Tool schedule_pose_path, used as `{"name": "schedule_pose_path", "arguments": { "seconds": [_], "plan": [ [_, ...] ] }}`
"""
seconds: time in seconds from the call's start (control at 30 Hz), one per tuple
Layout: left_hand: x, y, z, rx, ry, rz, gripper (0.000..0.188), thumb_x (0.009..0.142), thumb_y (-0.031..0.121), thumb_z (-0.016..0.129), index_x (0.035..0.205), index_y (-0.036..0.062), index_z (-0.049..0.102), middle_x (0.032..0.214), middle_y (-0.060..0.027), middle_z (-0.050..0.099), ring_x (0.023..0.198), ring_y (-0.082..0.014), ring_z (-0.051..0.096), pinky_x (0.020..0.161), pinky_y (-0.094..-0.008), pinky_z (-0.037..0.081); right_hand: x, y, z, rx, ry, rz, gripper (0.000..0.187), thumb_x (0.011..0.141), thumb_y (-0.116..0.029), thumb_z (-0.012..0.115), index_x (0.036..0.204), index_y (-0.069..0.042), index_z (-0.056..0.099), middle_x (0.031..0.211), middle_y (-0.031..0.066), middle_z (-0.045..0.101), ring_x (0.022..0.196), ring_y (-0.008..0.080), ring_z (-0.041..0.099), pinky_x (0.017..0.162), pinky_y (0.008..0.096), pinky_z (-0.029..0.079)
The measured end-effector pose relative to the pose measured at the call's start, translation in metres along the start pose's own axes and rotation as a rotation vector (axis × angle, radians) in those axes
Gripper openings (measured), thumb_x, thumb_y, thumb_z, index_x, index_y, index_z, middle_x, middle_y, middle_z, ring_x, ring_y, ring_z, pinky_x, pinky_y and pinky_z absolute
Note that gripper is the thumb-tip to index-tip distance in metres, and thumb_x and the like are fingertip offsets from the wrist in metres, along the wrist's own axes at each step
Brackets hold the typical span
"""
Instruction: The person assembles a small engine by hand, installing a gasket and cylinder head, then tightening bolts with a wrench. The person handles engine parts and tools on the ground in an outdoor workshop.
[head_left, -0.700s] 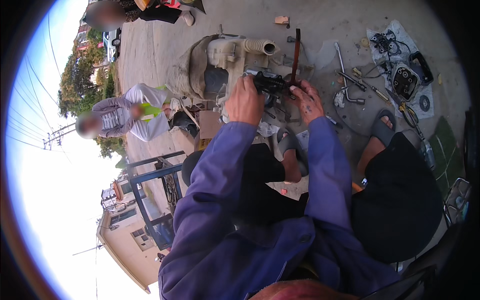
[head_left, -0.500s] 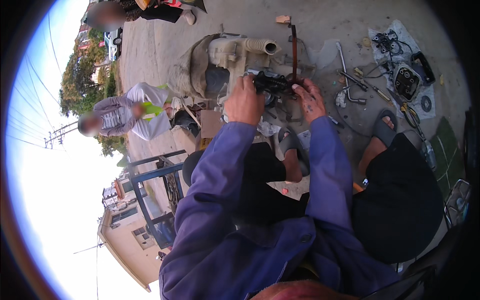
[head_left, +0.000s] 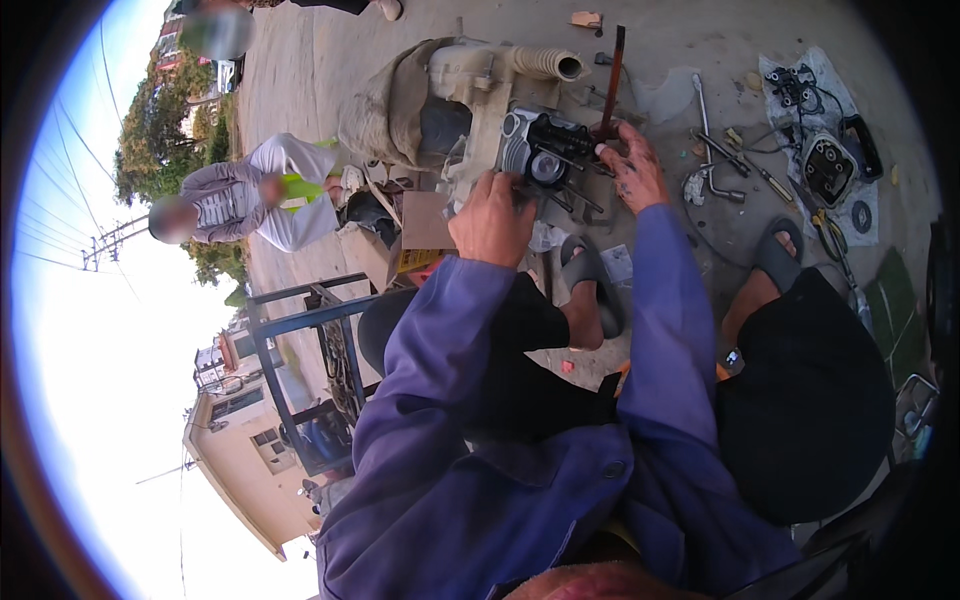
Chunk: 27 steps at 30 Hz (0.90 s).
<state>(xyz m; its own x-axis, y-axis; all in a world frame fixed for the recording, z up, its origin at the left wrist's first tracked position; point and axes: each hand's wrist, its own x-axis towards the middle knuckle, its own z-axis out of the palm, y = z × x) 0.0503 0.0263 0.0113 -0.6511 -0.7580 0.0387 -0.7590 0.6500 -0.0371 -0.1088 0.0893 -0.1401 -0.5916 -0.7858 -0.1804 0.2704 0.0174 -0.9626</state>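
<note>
My left hand is closed at the near edge of an engine cylinder, its fingertips partly hidden. Silver fins line that cylinder, and a black part lies across it. Beside the black part a round grey face shows, with thin metal studs pointing toward me. On the right, my right hand is closed, thumb and fingers around the foot of a reddish-brown strip that stands up from the engine. The cylinder is on a dusty engine body with a ribbed hose.
Right of the engine lie a socket wrench, pliers and a sheet with an engine cover and other parts. A cardboard box stands at the left. A person sits farther off; a blue metal frame is nearby.
The view has shifted, the ground things moving up and right. The black part that was between my hands now lies farther off against the cylinder, and my left hand has drawn lower, uncovering the fins.
</note>
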Motion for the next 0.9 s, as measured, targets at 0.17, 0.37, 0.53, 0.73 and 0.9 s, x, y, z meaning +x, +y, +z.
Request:
{"name": "schedule_pose_path", "arguments": {
  "seconds": [0.17, 0.37, 0.53, 0.73, 0.9],
  "plan": [
    [0.003, -0.003, 0.006, 0.118, 0.088, 0.156, 0.03, 0.075, 0.02, 0.078, 0.099, 0.0115, 0.063, 0.09, -0.0051, 0.059, 0.086, -0.0273, 0.066, 0.065, -0.0416, 0.052, 0.007, -0.003, 0.001, -0.013, -0.087, -0.049, 0.029, 0.089, -0.008, 0.061, 0.118, -0.007, 0.065, 0.121, 0.013, 0.066, 0.111, 0.029, 0.063, 0.093, 0.0382, 0.05],
    [0.004, -0.01, 0.016, 0.089, 0.079, 0.129, 0.026, 0.08, 0.022, 0.075, 0.102, 0.012, 0.065, 0.094, -0.0059, 0.062, 0.087, -0.0288, 0.067, 0.067, -0.0425, 0.052, 0.012, 0.011, 0.005, -0.087, 0.0, -0.176, 0.03, 0.09, -0.008, 0.061, 0.119, -0.008, 0.065, 0.119, 0.0141, 0.067, 0.108, 0.0314, 0.064, 0.094, 0.0386, 0.051],
    [0.003, -0.009, 0.018, 0.014, 0.094, 0.068, 0.022, 0.081, 0.021, 0.076, 0.099, 0.0122, 0.065, 0.089, -0.0049, 0.063, 0.08, -0.0276, 0.068, 0.065, -0.0411, 0.051, 0.014, 0.024, 0.008, -0.012, -0.024, -0.08, 0.033, 0.09, -0.009, 0.063, 0.122, -0.01, 0.065, 0.121, 0.0128, 0.065, 0.11, 0.0278, 0.063, 0.093, 0.0388, 0.052],
    [0.002, -0.013, 0.024, -0.023, 0.115, 0.084, 0.023, 0.08, 0.019, 0.077, 0.099, 0.0129, 0.065, 0.084, -0.0029, 0.064, 0.075, -0.0255, 0.068, 0.062, -0.0392, 0.05, 0.006, 0.024, 0.013, -0.042, 0.083, -0.112, 0.032, 0.089, -0.007, 0.063, 0.121, -0.009, 0.066, 0.115, 0.0116, 0.067, 0.107, 0.0244, 0.065, 0.09, 0.0367, 0.053],
    [0.002, -0.004, 0.016, -0.086, 0.075, 0.049, 0.024, 0.079, 0.018, 0.078, 0.098, 0.0118, 0.065, 0.085, -0.0029, 0.065, 0.075, -0.0249, 0.068, 0.063, -0.0385, 0.051, 0.009, 0.012, 0.002, 0.102, -0.036, 0.0, 0.031, 0.088, -0.006, 0.062, 0.119, -0.006, 0.064, 0.111, 0.0068, 0.066, 0.103, 0.0187, 0.064, 0.088, 0.034, 0.052]
  ]
}}
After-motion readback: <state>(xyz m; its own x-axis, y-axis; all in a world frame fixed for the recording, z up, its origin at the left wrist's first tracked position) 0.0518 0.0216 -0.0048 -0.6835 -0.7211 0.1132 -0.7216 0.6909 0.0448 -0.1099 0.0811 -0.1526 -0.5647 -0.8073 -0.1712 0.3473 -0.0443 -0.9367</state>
